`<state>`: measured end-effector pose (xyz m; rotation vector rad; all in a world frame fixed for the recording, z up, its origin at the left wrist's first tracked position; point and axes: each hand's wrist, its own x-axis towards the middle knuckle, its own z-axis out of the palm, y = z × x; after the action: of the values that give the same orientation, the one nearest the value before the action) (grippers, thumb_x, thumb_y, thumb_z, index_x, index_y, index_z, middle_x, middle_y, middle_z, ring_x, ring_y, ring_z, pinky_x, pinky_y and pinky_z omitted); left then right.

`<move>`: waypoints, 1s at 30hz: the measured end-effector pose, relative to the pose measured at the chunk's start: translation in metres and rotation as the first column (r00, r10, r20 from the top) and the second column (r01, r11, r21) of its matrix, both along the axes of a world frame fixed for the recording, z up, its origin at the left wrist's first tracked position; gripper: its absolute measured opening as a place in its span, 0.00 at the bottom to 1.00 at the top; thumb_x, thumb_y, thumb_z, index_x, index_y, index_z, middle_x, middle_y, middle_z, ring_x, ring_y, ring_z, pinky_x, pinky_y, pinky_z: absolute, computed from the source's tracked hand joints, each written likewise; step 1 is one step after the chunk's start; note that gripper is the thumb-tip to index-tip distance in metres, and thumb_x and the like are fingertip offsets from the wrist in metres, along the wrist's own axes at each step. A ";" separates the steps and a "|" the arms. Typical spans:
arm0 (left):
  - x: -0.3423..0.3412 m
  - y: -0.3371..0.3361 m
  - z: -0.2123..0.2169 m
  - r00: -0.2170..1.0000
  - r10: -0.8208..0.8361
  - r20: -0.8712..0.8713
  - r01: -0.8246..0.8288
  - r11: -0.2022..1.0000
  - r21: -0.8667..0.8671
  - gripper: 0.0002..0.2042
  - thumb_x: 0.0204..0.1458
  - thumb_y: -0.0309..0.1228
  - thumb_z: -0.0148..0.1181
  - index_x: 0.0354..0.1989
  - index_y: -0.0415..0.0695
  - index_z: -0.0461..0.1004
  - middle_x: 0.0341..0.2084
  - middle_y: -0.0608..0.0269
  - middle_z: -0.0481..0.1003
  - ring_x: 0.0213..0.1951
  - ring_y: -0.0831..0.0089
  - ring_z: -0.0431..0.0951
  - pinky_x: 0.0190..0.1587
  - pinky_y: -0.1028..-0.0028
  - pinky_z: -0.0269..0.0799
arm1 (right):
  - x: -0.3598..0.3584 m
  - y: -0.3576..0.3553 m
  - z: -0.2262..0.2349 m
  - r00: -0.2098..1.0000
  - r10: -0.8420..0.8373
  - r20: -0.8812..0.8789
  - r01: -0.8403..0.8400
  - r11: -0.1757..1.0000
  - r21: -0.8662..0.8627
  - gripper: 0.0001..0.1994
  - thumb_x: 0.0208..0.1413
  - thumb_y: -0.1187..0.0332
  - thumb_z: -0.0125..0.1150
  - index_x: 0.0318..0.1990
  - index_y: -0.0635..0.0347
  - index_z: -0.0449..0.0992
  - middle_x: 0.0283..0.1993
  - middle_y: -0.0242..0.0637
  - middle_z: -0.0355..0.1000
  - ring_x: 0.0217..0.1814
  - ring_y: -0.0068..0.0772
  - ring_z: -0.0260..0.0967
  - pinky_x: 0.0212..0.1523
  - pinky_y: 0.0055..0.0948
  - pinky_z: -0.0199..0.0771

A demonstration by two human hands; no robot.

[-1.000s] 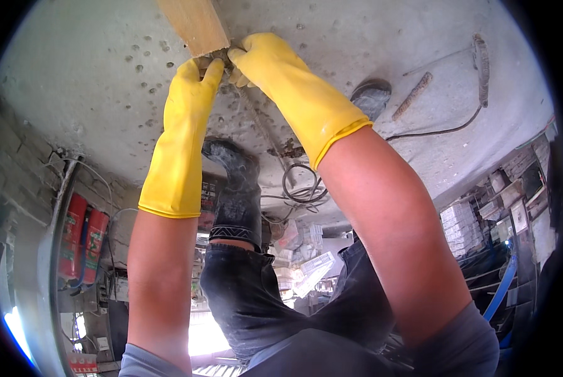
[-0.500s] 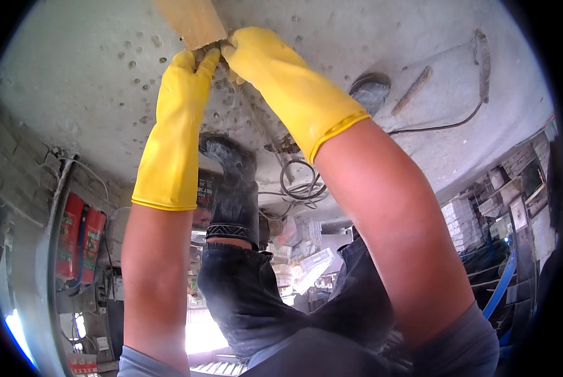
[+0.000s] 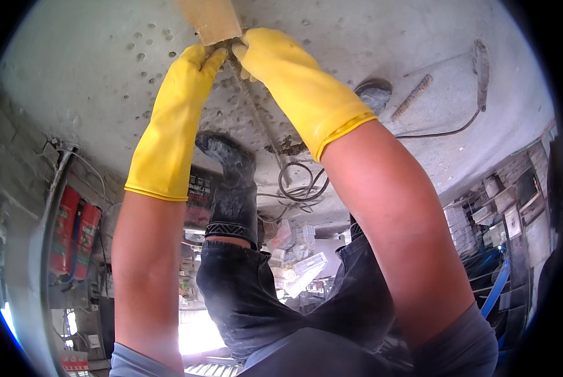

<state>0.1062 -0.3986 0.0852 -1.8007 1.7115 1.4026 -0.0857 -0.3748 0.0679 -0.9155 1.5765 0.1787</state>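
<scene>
Both gloved hands, left hand [image 3: 196,63] and right hand [image 3: 266,53], pinch a rod [image 3: 251,103] under a wooden block [image 3: 211,19].

Pitted concrete floor [image 3: 93,81] w/ wood block [image 3: 211,19], wire coil [image 3: 300,182], rebar [image 3: 412,97].

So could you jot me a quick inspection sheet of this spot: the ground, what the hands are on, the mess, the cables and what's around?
Surface: grey concrete floor, pitted with small holes.
Job's things: wooden block at the top edge; a thin ribbed steel rod runs down from it along the floor.
Clutter: short ribbed rod piece, a round grey lump, a long flat tool.
Hands: left hand and right hand, both in yellow rubber gloves, meet at the block's lower edge; exact grip cannot be told.
Cables: coiled wire on the floor; a dark cable trails right.
Surroundings: dusty boot, two red cylinders, brick wall, shelves.
</scene>
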 end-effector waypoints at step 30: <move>-0.016 0.001 0.004 0.973 0.230 0.000 -0.230 0.971 0.059 0.22 0.68 0.37 0.64 0.64 0.34 0.76 0.50 0.53 0.86 0.48 0.68 0.87 0.54 0.68 0.80 | 0.005 0.024 -0.002 0.987 -0.051 -0.151 0.016 0.974 -0.225 0.18 0.71 0.53 0.57 0.58 0.49 0.84 0.44 0.36 0.87 0.51 0.44 0.84 0.54 0.45 0.82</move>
<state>0.0906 -0.3978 0.0897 -2.0163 1.4852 1.5320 -0.0804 -0.3510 0.0657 -1.0693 1.7819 0.0497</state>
